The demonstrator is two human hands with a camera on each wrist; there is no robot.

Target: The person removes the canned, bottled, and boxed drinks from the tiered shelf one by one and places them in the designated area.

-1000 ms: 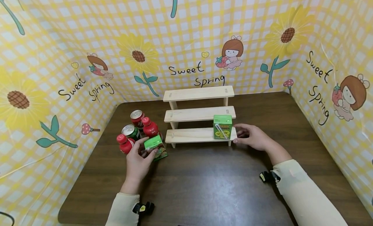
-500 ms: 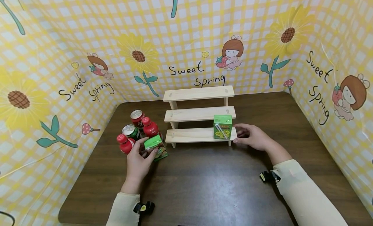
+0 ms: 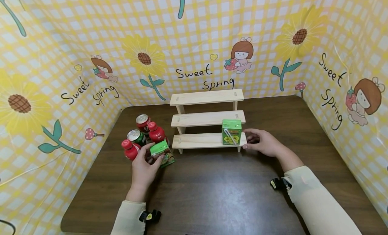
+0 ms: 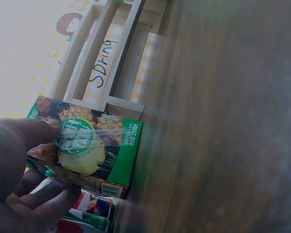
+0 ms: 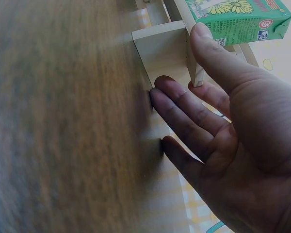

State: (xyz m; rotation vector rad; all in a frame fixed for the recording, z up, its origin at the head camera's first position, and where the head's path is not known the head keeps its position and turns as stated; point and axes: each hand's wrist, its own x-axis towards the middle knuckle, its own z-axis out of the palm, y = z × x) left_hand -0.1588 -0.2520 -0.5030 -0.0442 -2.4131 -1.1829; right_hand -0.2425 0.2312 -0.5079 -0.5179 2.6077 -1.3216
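In the head view my left hand [image 3: 144,167] holds a green juice carton [image 3: 163,154], left of a three-step wooden display shelf [image 3: 200,140]. The left wrist view shows the thumb [image 4: 36,133] across the carton's pineapple-printed face [image 4: 82,167] and the other fingers at its lower side. My right hand [image 3: 263,144] grips the right end of the bottom step. Its thumb [image 5: 211,48] and index finger lie on either side of that board end in the right wrist view; the other fingers extend beside it. A second green drink carton [image 3: 231,132], with yellow flowers and a straw, stands upright on this step.
Close behind my left hand are two red bottles [image 3: 156,132] [image 3: 130,149], a red can [image 3: 143,124] and a green can [image 3: 136,137]. Yellow checked cloth [image 3: 194,43] surrounds the brown table [image 3: 206,194] at the back and sides.
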